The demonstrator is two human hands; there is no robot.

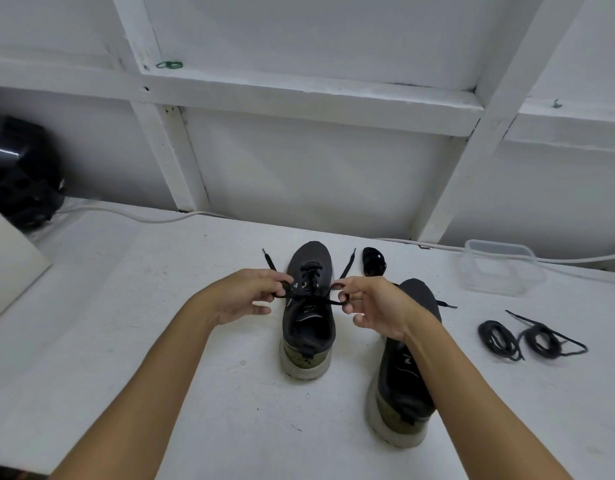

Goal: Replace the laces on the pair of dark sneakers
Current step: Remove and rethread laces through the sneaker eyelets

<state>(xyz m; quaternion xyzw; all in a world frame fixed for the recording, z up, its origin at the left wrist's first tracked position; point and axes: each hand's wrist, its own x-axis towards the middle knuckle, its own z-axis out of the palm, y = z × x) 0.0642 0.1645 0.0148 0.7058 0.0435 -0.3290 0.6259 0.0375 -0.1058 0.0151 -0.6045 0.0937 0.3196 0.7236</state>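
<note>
Your left hand (254, 294) and right hand (372, 306) pinch lace loops (340, 299) over left sneaker (308, 313): bow underway. Right sneaker (406, 362) status unclear; two lace coils (527, 339) wait on worktop (160, 323).

No legible text, brand or number anywhere, pale marks on the tongue of the left sneaker (308, 308) too small and blurred to make out, a faint light mark inside the right sneaker (404, 368), likewise unreadable

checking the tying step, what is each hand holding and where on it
Both hold the lace of the left sneaker: left hand pinches a loop on its side, right hand pinches a loop on the other; the tips hang free.
</note>
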